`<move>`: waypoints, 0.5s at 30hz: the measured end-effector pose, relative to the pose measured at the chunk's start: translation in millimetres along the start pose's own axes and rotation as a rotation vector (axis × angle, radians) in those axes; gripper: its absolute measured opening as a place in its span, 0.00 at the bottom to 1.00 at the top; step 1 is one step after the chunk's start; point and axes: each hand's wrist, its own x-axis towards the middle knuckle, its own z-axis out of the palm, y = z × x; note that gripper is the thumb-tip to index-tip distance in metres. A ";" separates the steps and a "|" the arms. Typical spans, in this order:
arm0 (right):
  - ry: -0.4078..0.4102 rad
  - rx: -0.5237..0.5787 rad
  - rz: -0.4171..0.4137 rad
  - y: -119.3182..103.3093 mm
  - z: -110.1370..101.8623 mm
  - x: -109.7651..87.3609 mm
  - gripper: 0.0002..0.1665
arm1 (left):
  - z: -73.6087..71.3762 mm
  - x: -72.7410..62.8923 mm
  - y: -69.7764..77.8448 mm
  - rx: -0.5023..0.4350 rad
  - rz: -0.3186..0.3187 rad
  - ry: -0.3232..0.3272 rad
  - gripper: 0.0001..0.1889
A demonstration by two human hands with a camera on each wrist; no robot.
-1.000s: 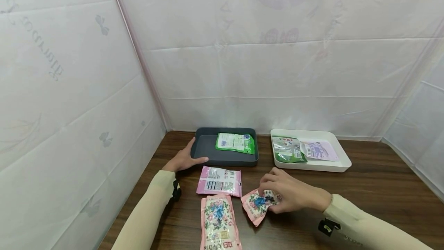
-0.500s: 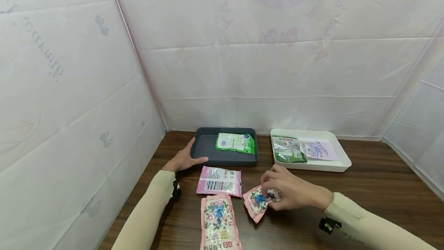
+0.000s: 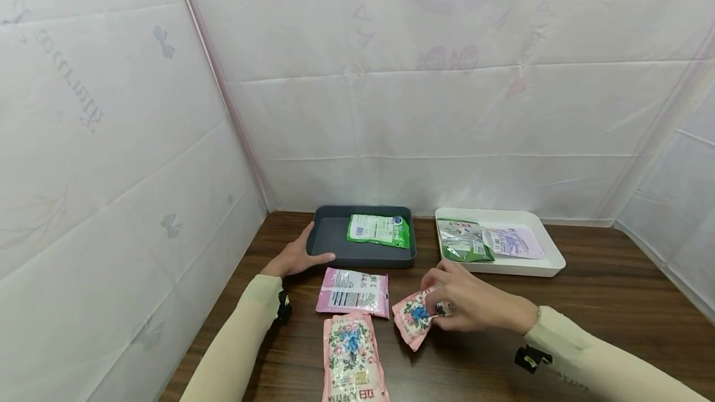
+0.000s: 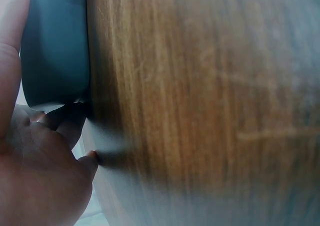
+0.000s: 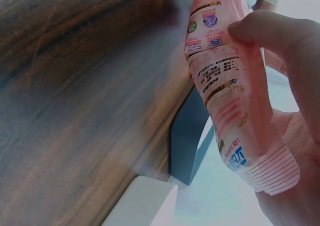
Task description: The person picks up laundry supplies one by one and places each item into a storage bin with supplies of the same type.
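My right hand (image 3: 466,296) pinches a pink floral packet (image 3: 414,318) by its right part, which bends up above the table. In the right wrist view, the thumb presses the printed side of the packet (image 5: 220,85). At the left corner of a dark grey tray (image 3: 335,253), my left hand (image 3: 296,256) rests with straight thumb along the front and fingers along the left side. The left wrist view shows that hand (image 4: 45,171) touching the tray (image 4: 57,50). Inside the tray lies a green-and-white packet (image 3: 378,230).
Before the grey tray lie a pink-purple packet (image 3: 353,292) and a longer pink floral packet (image 3: 353,355). A white tray (image 3: 539,268) at the right holds a green-silver packet (image 3: 465,241) and a lilac packet (image 3: 514,242). White sheeting (image 3: 447,110) surrounds the wooden table (image 3: 598,303).
My right hand has shifted slightly away from me and to the right, and the pinched floral packet has moved with it. The left hand stays at the grey tray.
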 end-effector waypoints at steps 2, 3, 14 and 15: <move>0.010 0.000 0.001 0.4 -2.1 1.1 0.12 | -0.3 -0.4 0.5 0.000 -0.003 -0.001 0.66; 0.014 0.001 0.005 0.7 -3.2 1.7 0.12 | -0.4 -0.7 0.8 -0.001 -0.003 -0.001 0.66; 0.007 0.009 0.039 4.6 -16.2 12.6 0.10 | -2.0 -3.3 3.0 -0.011 0.013 -0.003 0.66; 0.008 0.006 0.039 5.0 -17.1 13.9 0.10 | -2.2 -3.3 3.0 -0.012 0.014 -0.003 0.66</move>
